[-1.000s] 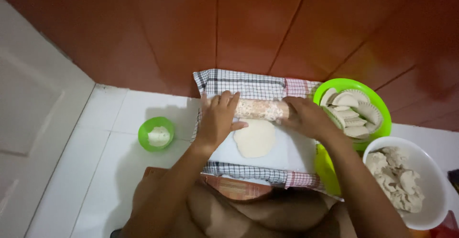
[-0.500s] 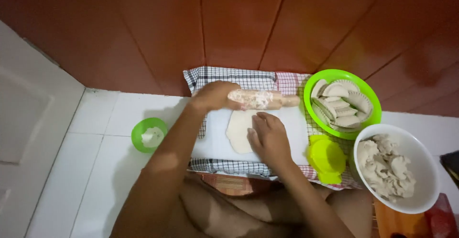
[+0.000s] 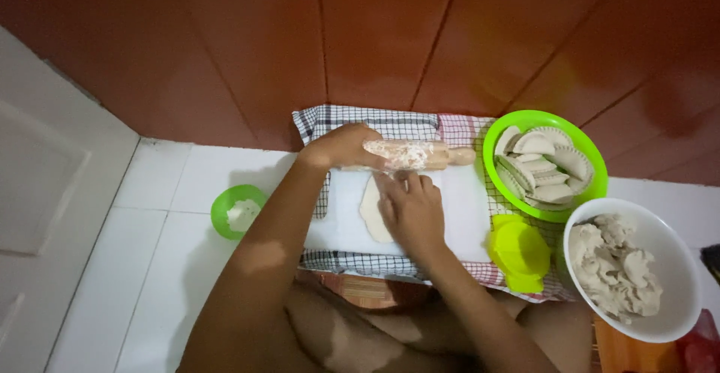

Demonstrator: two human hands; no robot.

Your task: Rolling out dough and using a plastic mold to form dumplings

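white tiled floor by a red wall | left hand point(image 3: 341, 146) grips flour-dusted rolling pin point(image 3: 412, 155) at its left end | right hand point(image 3: 411, 209) lies flat, fingers spread, on pale flattened dough point(image 3: 370, 212) | white board point(image 3: 465, 215) on checked cloth point(image 3: 390, 122)

The light is soft and a bit dim. The white floor point(image 3: 150, 268) looks brightest. The red wall point(image 3: 225, 43) turns dark near the top corners. A faint shadow lies beside the small green bowl point(image 3: 238, 210). Everything looks a little fuzzy.
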